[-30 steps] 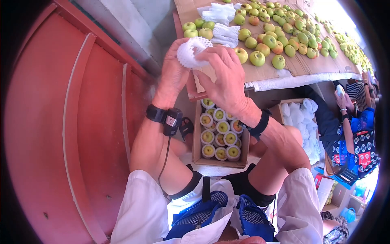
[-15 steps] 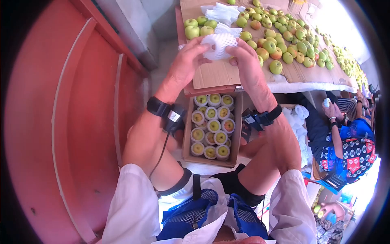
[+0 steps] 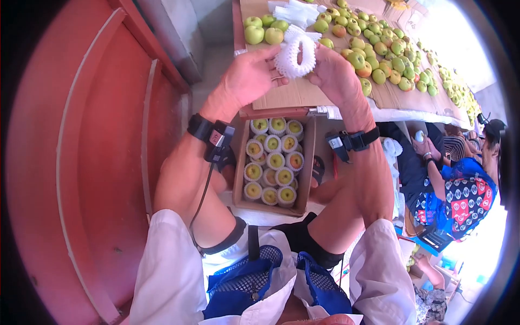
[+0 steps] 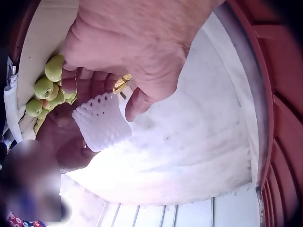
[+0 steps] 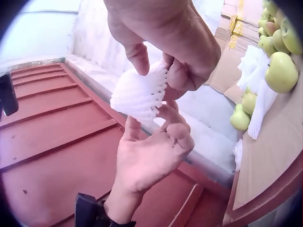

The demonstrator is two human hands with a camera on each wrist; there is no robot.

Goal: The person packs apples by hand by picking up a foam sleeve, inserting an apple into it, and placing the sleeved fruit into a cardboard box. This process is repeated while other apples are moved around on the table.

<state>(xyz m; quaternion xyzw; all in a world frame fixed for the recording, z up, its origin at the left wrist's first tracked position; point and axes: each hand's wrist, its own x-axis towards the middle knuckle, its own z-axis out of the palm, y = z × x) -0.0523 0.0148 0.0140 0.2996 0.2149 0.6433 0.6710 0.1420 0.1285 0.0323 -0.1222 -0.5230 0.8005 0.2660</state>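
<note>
Between the two hands is a white foam net sleeve [image 3: 295,57], its opening spread into a ring in the head view; no apple shows through it. The left hand [image 3: 246,78] holds its left side, and the right hand [image 3: 337,76] grips the opposite side. Seen from the left wrist, the sleeve [image 4: 103,124] lies between the left thumb and fingers, with the right hand [image 4: 66,142] below. In the right wrist view the right hand [image 5: 165,28] pinches the sleeve [image 5: 137,92] from above, and the left hand [image 5: 149,161] touches it from below.
A cardboard box [image 3: 309,168] of sleeved apples [image 3: 275,160] stands between the knees. Loose apples [image 3: 398,64] and flat sleeves [image 3: 295,15] lie on the cardboard-covered table [image 3: 292,97]. A red panel [image 3: 103,162] rises at left; another person [image 3: 460,189] sits at right.
The right hand has moved from over the sleeve to its right side. The sleeve has turned, its opening now wider and facing the head camera. The view has shifted slightly.
</note>
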